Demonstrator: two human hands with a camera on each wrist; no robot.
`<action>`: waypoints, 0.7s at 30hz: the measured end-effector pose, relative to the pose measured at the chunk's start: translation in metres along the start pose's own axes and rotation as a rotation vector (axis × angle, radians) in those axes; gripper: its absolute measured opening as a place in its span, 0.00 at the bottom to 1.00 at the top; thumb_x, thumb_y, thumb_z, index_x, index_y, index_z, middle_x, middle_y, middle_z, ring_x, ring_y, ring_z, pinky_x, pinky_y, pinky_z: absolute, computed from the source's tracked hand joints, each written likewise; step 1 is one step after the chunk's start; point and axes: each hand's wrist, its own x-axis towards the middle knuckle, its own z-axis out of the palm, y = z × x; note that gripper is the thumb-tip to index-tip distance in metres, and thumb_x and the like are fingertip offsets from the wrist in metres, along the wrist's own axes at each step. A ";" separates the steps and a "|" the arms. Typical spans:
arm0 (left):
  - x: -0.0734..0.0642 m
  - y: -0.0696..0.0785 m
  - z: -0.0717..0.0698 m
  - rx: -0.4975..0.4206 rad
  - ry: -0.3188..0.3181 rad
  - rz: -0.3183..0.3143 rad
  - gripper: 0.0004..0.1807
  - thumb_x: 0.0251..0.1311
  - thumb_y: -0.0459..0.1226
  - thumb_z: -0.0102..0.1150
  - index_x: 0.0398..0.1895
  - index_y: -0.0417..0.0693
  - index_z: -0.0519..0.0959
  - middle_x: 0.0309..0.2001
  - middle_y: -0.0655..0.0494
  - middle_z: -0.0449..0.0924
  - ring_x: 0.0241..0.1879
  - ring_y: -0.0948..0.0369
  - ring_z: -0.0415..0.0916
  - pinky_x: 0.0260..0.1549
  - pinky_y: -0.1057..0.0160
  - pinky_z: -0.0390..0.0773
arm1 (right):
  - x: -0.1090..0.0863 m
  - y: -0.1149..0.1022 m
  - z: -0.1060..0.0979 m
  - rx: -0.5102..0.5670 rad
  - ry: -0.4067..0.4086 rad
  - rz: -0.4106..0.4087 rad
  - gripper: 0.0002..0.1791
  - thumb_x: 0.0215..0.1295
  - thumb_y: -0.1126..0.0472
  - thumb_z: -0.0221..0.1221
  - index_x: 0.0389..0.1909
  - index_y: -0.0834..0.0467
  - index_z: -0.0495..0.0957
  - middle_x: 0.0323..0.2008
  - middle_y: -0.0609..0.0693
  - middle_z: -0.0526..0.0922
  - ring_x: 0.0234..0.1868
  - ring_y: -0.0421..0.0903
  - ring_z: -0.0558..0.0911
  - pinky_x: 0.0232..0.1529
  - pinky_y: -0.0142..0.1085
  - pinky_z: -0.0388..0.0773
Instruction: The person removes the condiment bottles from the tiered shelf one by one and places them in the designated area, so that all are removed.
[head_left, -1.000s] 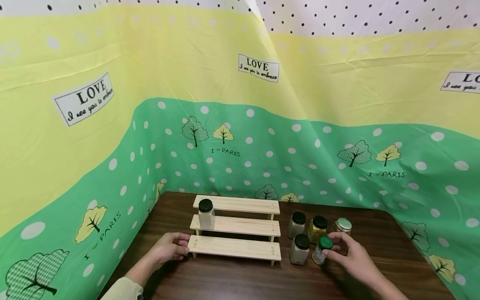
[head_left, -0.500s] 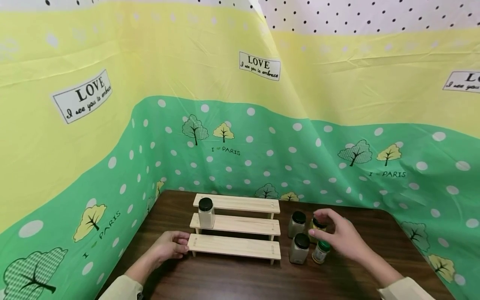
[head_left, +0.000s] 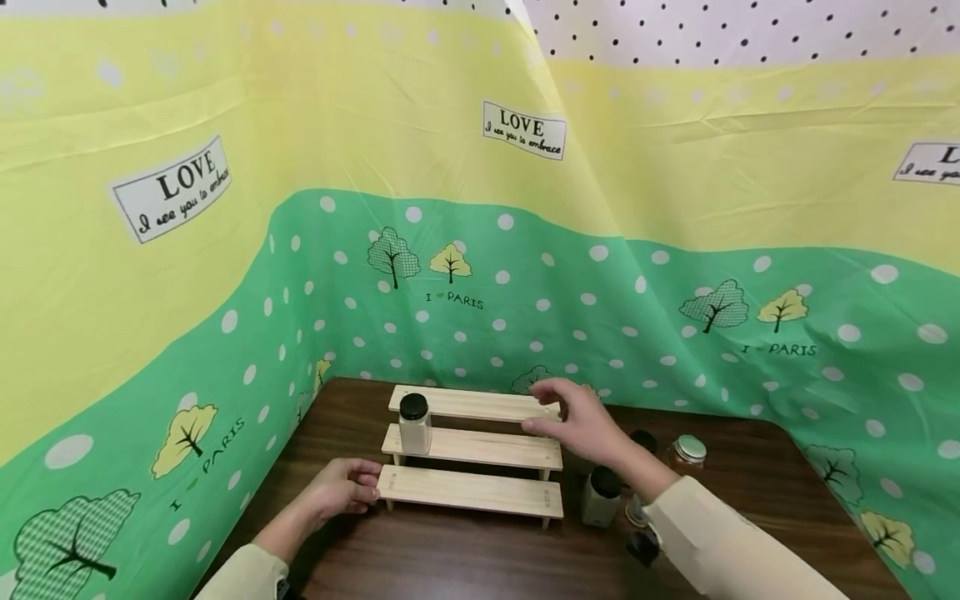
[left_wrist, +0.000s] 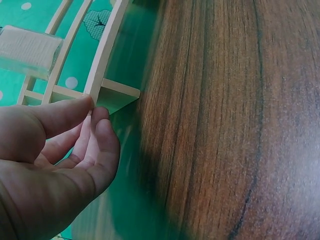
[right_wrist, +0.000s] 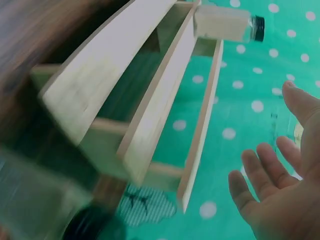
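Note:
A three-tier wooden shelf rack [head_left: 472,492] stands on the dark table. On the left end of its middle tier sits a square clear jar [head_left: 415,433] with a black lid and pale contents. My left hand [head_left: 341,487] pinches the left end of the lowest tier between thumb and fingers, as the left wrist view shows up close. Over the right end of the upper tiers hovers my right hand [head_left: 577,421], fingers spread and holding nothing. In the right wrist view, the black-lidded jar [right_wrist: 222,22] is well apart from those fingers.
Right of the rack stand several jars: a black-lidded one [head_left: 602,498] in front and an orange-brown one with a pale green lid [head_left: 688,452] behind. My right forearm and sleeve partly cover the others. A patterned cloth [head_left: 450,350] hangs behind the table.
My right hand has left the green-lidded jar, passed over the yellow jar and moved left to the rack's right end. My left hand stays on the lowest tier.

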 end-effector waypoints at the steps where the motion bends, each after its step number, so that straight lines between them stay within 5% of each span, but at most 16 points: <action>1: 0.000 0.000 0.000 0.000 0.000 -0.001 0.26 0.57 0.21 0.66 0.60 0.25 0.74 0.41 0.45 0.78 0.34 0.56 0.83 0.32 0.57 0.84 | 0.006 -0.005 0.005 0.020 -0.017 0.003 0.33 0.62 0.43 0.71 0.64 0.54 0.76 0.59 0.54 0.81 0.59 0.54 0.79 0.54 0.53 0.79; 10: 0.000 0.001 -0.001 0.000 -0.006 -0.009 0.26 0.57 0.21 0.66 0.60 0.25 0.74 0.41 0.45 0.78 0.34 0.56 0.83 0.33 0.57 0.85 | 0.046 -0.035 0.054 0.102 -0.107 0.002 0.31 0.61 0.47 0.73 0.63 0.52 0.76 0.56 0.51 0.82 0.56 0.49 0.82 0.54 0.49 0.81; 21: 0.001 0.002 -0.001 -0.005 -0.010 -0.011 0.26 0.56 0.21 0.67 0.60 0.25 0.73 0.40 0.46 0.77 0.33 0.57 0.83 0.32 0.58 0.84 | 0.064 -0.045 0.104 0.206 -0.192 0.024 0.32 0.62 0.49 0.72 0.65 0.55 0.76 0.59 0.53 0.81 0.58 0.53 0.82 0.56 0.44 0.82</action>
